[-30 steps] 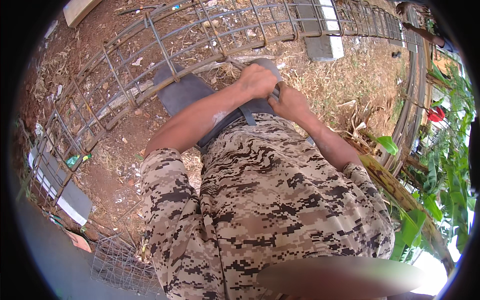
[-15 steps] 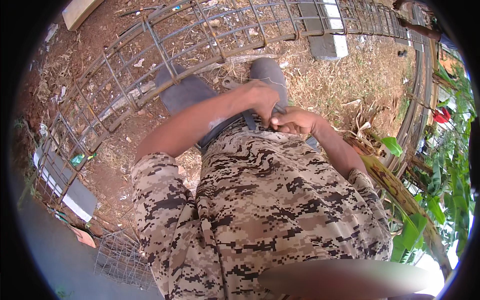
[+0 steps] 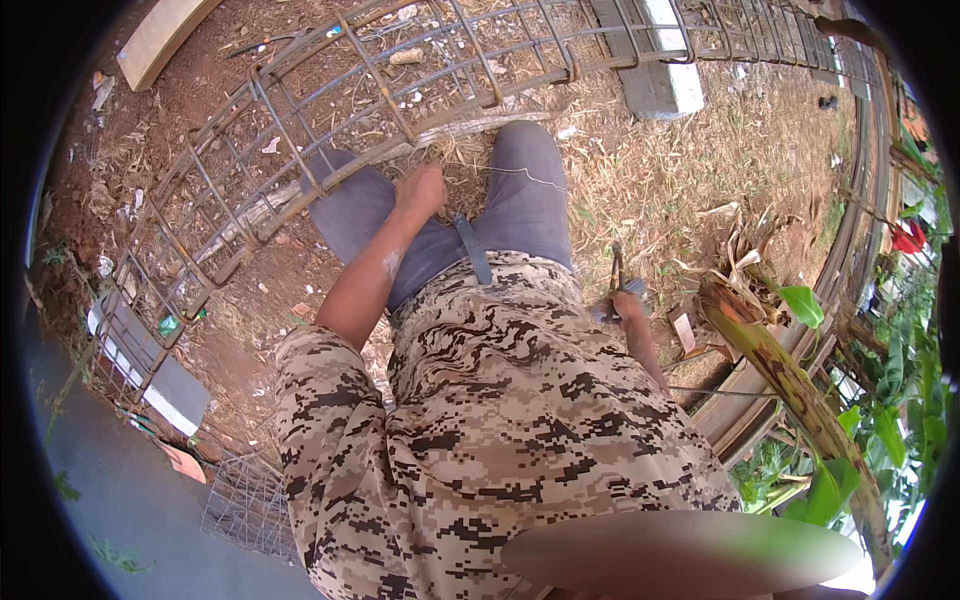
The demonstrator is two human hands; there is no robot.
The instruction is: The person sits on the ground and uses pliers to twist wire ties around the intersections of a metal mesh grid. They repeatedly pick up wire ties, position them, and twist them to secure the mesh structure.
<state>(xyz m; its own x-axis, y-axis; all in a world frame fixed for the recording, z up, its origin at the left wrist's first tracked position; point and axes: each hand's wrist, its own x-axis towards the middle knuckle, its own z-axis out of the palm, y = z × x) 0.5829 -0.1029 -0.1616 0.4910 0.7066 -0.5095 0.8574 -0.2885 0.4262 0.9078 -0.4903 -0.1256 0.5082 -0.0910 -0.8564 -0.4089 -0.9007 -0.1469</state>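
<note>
My left hand (image 3: 422, 190) is closed above my left thigh, fingers curled; what is in them is hidden. A thin pale wire (image 3: 528, 174) lies across my right thigh and runs toward that hand, but I cannot tell whether it is held. Down by my right hip, my right hand (image 3: 630, 304) is wrapped round a metal tool (image 3: 617, 266) with brown, pincer-like arms; its lower part is hidden. From my waist a dark belt end (image 3: 472, 248) hangs loose between the two hands, over the grey trousers (image 3: 533, 220).
A long rusty rebar cage (image 3: 400, 118) arches in front of my knees, partly over a concrete block (image 3: 660, 70). At left lie another block (image 3: 150, 370) and wire mesh (image 3: 250, 510). A timber piece (image 3: 165, 42) is far left. A plant stem (image 3: 790, 390) leans at right.
My hands have parted from the front of my waist. The left moved left and forward over the thigh; the right dropped to the right hip, where the tool now shows. The belt end hangs free.
</note>
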